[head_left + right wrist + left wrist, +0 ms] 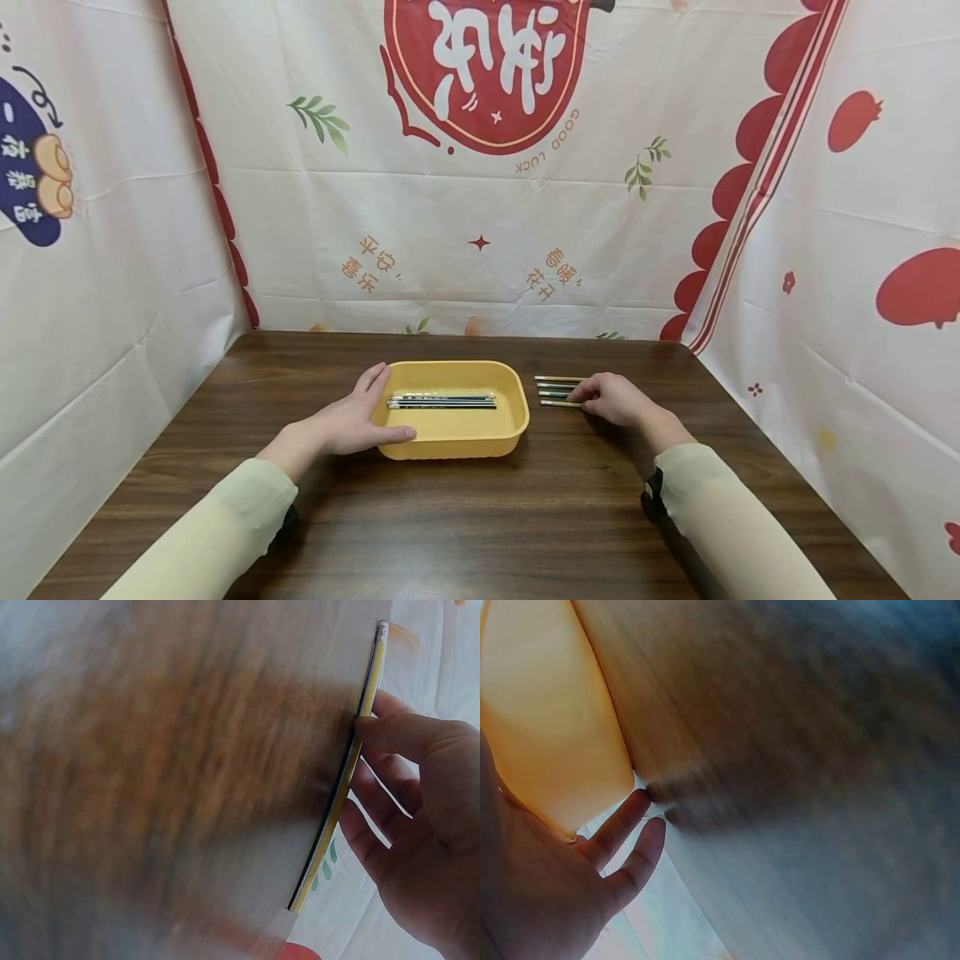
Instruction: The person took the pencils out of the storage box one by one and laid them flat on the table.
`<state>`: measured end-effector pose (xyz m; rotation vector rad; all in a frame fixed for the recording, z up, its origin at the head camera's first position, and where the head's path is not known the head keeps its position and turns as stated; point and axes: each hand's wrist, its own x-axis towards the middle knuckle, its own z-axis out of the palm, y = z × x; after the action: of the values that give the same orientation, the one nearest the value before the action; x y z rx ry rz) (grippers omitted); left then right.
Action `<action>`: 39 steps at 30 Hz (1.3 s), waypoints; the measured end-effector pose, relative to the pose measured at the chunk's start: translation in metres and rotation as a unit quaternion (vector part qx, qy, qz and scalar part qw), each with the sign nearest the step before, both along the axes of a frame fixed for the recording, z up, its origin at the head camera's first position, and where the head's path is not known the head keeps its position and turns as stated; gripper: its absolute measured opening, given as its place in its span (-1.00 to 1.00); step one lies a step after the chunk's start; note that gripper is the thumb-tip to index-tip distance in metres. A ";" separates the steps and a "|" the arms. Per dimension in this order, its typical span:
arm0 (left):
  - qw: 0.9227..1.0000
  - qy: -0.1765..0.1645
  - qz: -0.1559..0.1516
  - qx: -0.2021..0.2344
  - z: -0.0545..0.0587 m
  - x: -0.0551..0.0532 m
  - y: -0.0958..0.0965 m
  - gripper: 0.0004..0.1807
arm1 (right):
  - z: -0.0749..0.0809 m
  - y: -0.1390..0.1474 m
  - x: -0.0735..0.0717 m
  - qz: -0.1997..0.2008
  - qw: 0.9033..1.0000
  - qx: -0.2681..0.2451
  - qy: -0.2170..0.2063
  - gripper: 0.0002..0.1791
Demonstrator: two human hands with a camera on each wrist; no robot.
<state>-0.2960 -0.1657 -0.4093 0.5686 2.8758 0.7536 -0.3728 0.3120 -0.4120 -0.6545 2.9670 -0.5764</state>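
Observation:
My left hand [356, 417] rests on the left end of a yellow plastic basket [457, 447], its thumb along the near rim and its straight fingers toward the far left corner. The left wrist view shows two spread fingers beside the basket's wall. Inside the basket, several dark pencils [442, 402] lie side by side. Right of it, my right hand [611, 398] pinches a yellow pencil [341, 791] between thumb and fingers; a white eraser tops it. This pencil is the nearest of a short row on the table; behind it lie green pencils [551, 389] and another yellowish pencil [551, 378].
The dark wood-grain table [480, 525] carries everything. Printed white cloth [465, 208] hangs behind it and along both sides. A dark band [654, 496] shows at the right wrist.

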 end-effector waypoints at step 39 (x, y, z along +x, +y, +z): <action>1.000 -0.002 0.002 -0.002 0.001 0.002 0.001 0.39 | 0.028 -0.047 0.015 0.031 0.991 -0.127 0.013 -0.73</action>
<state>-0.2943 -0.1651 -0.4082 0.5600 2.8760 0.7478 -0.3574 0.2648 -0.3839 -0.7733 2.9114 -0.9571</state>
